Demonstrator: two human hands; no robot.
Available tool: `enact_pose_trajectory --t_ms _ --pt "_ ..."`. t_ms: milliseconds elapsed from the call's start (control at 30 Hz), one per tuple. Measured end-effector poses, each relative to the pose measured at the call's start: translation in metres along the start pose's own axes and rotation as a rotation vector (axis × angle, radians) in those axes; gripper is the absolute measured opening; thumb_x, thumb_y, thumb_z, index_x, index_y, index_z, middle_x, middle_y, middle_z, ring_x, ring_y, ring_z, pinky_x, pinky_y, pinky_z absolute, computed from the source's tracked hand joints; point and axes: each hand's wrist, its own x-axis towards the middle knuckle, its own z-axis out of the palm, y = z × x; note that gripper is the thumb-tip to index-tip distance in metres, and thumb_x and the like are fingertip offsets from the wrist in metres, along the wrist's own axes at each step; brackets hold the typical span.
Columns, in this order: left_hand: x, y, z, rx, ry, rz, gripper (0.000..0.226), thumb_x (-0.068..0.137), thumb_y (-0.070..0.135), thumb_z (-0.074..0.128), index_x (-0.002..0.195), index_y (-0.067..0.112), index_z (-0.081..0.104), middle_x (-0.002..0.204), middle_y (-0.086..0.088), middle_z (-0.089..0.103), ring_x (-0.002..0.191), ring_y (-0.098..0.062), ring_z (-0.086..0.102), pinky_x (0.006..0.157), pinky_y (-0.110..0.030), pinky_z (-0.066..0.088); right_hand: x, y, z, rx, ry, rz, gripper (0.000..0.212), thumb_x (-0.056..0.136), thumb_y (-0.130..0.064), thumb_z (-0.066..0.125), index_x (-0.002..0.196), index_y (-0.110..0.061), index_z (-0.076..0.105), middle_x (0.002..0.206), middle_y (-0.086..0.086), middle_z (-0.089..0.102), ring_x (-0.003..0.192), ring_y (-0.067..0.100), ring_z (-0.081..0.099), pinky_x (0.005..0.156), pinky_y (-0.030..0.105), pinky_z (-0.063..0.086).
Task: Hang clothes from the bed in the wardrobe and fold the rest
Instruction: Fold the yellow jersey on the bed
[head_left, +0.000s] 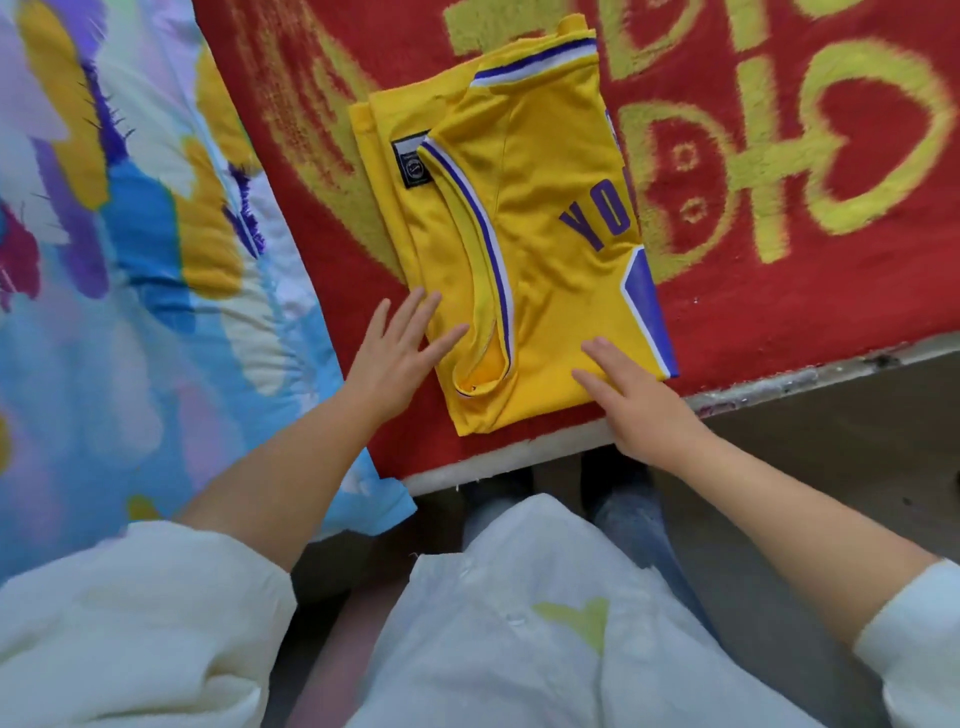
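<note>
Nearest, pushed-up white sleeves (140, 613); beyond, left hand (400, 348) and right hand (634, 400) flat, fingers spread, pressing folded yellow mesh jersey (535, 249) onto red plush blanket (779, 291), likely smoothing the fold.

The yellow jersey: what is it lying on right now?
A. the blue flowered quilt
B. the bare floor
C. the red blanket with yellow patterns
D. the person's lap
C: the folded yellow jersey lies flat on the red blanket, with the left hand and the right hand resting on its near edge; the flowered quilt lies off to the left, apart from it.
</note>
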Motion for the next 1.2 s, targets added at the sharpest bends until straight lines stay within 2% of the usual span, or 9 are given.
enact_pose_trajectory --t_ms 133,200,367,433,533,700,933,1067,1200 --pt "-0.01 0.029 0.018 0.006 0.067 0.067 0.084 0.079 0.011 0.048 0.148 0.032 0.005 0.134 -0.021 0.037 0.115 -0.046 0.052 0.086 -0.059 0.045 -0.001 0.066 -0.046 -0.306 -0.114 0.037 0.103 0.034 0.028 0.072 0.124 -0.008 0.04 0.122 0.034 0.053 0.108 0.055 0.05 0.084 0.063 0.039" --pt "-0.008 0.035 0.025 -0.052 0.068 0.031 0.082 0.076 0.011 0.06 0.144 0.03 0.018 0.133 -0.023 0.044 0.119 -0.046 0.048 0.084 -0.062 0.044 0.007 0.086 -0.062 -0.451 -0.226 -0.061 0.11 0.03 0.019 0.08 0.127 -0.015 0.04 0.126 0.026 0.054 0.11 0.049 0.053 0.083 0.063 0.04" --pt "0.001 0.029 0.048 -0.034 0.255 -0.004 0.061 0.08 0.014 0.033 0.138 0.031 0.026 0.136 -0.016 0.032 0.143 -0.024 -0.014 0.113 -0.045 0.009 0.034 0.088 -0.053 -0.57 -0.375 -0.297 0.11 0.031 -0.006 0.092 0.13 -0.021 0.047 0.131 0.011 0.053 0.114 0.036 0.055 0.085 0.06 0.041" --pt "0.001 0.027 0.053 -0.044 0.255 -0.02 0.053 0.079 0.012 0.034 0.129 0.029 0.039 0.134 -0.018 0.043 0.143 -0.028 0.005 0.113 -0.041 0.006 0.043 0.089 -0.045 -0.559 -0.395 -0.318 0.1 0.035 -0.006 0.092 0.127 -0.019 0.054 0.129 0.011 0.056 0.114 0.037 0.055 0.084 0.061 0.04" --pt "0.007 0.027 0.045 -0.107 0.154 -0.052 0.05 0.079 0.015 0.035 0.121 0.027 0.059 0.124 -0.022 0.057 0.121 -0.04 0.047 0.1 -0.053 0.036 0.045 0.094 -0.04 -0.572 -0.371 -0.314 0.096 0.04 -0.003 0.089 0.127 -0.019 0.051 0.131 0.009 0.053 0.119 0.035 0.049 0.087 0.061 0.031" --pt "0.017 0.038 0.03 -0.299 -0.16 -0.212 0.044 0.098 0.022 0.038 0.141 0.031 0.036 0.155 -0.013 0.007 0.144 -0.029 -0.001 0.114 -0.041 -0.004 0.034 0.093 -0.039 -0.521 -0.306 -0.265 0.09 0.04 0.008 0.083 0.123 -0.016 0.058 0.126 0.015 0.057 0.12 0.034 0.038 0.088 0.06 0.027" --pt "0.001 0.034 0.031 -0.604 -0.03 0.041 0.045 0.082 0.038 0.053 0.107 0.002 0.068 0.12 -0.027 0.058 0.118 -0.048 0.047 0.09 -0.061 0.042 0.013 0.078 -0.063 -0.362 -0.488 -0.21 0.1 0.043 -0.007 0.088 0.134 -0.018 0.046 0.134 0.014 0.051 0.12 0.042 0.047 0.092 0.055 0.039" --pt "-0.023 0.036 0.004 -1.068 -0.395 0.023 0.111 0.061 0.092 0.016 0.14 0.014 0.021 0.14 0.009 0.022 0.133 -0.005 0.018 0.111 -0.018 0.011 0.0 0.068 -0.086 -0.017 -0.856 -0.005 0.064 0.094 -0.019 0.051 0.144 -0.028 0.012 0.146 -0.014 0.003 0.138 0.006 0.001 0.113 0.024 0.01" --pt "-0.016 0.02 -0.017 -1.273 -0.645 -0.136 0.047 0.08 0.056 0.054 0.119 0.036 0.036 0.125 0.015 0.041 0.117 -0.007 0.041 0.095 -0.01 0.027 0.016 0.063 -0.11 0.373 -0.9 0.402 0.008 0.093 -0.02 0.051 0.097 -0.024 0.057 0.095 -0.003 0.061 0.082 0.01 0.052 0.064 0.011 0.037"
